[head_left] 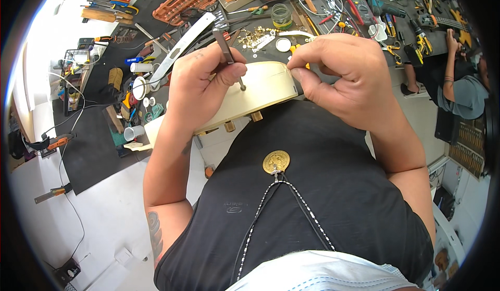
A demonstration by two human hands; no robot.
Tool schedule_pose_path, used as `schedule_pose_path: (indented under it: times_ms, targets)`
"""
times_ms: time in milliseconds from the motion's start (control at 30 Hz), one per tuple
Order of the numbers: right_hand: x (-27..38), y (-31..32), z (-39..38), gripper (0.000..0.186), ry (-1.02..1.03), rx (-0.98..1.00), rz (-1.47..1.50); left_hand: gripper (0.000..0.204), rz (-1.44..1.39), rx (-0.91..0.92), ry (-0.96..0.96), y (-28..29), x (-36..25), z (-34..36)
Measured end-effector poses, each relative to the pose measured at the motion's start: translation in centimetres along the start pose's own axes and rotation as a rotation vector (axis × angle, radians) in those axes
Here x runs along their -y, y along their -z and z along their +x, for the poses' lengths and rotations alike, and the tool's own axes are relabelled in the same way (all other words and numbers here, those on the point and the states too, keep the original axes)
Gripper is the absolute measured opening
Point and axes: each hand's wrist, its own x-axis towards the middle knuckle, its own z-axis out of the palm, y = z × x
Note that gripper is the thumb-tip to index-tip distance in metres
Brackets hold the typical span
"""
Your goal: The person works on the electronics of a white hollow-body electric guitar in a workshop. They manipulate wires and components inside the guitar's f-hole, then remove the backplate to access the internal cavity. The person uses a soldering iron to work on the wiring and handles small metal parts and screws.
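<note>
A cream guitar body (pixel 266 82) lies edge-up in front of my chest, with two brass-coloured knobs (pixel 256 116) showing at its lower side. My left hand (pixel 198 85) is closed around a slim dark screwdriver-like tool (pixel 224 47). The tool's thin shaft points down, and its tip meets a small dark spot on the body's pale edge. My right hand (pixel 346 75) is at the right end of the body, thumb and forefinger brought together by its rim. What those fingers pinch, if anything, is too small to make out.
Behind the body, the dark workbench (pixel 78 168) carries loose brass parts (pixel 255 36), a glass jar (pixel 282 16), an orange tool case (pixel 183 2), a red multimeter (pixel 360 7) and cables. A white cup (pixel 134 132) stands left. At far right, another person (pixel 461 95) handles a guitar (pixel 442 22).
</note>
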Motion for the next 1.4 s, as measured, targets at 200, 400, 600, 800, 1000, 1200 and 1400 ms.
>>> schedule_pose_path:
  times_ms: [200, 400, 600, 800, 1000, 1200, 1400]
  targets:
    - [-0.5, -0.5, 0.0, 0.012, 0.009, -0.067, 0.01, 0.014, -0.039, -0.07, 0.04, -0.2, 0.5, -0.4]
    - [-0.3, -0.1, 0.0, 0.012, 0.024, -0.061, -0.027, 0.016, -0.419, -0.267, 0.114, -0.2, 1.3, -0.7]
    - [-0.4, 0.0, -0.4, 0.012, 0.039, -0.084, -0.005, 0.02, -0.582, -0.328, 0.12, 0.5, 1.9, -0.5]
    - [0.1, 0.6, -0.3, 0.013, 0.066, -0.088, -0.067, 0.018, -0.717, -0.388, 0.118, 1.2, 2.8, -0.2]
    - [0.8, 1.3, 0.0, 0.013, 0.006, -0.059, -0.133, 0.009, -0.178, -0.105, 0.055, 0.4, 1.1, -0.6]
    - [0.8, 1.1, -0.3, 0.013, -0.023, -0.094, -0.096, 0.014, 0.045, -0.018, -0.177, 0.0, 0.5, 0.0]
    - [0.6, 1.1, -0.3, 0.016, 0.015, -0.09, -0.072, 0.022, 0.056, 0.013, -0.135, -0.2, 0.7, 0.0]
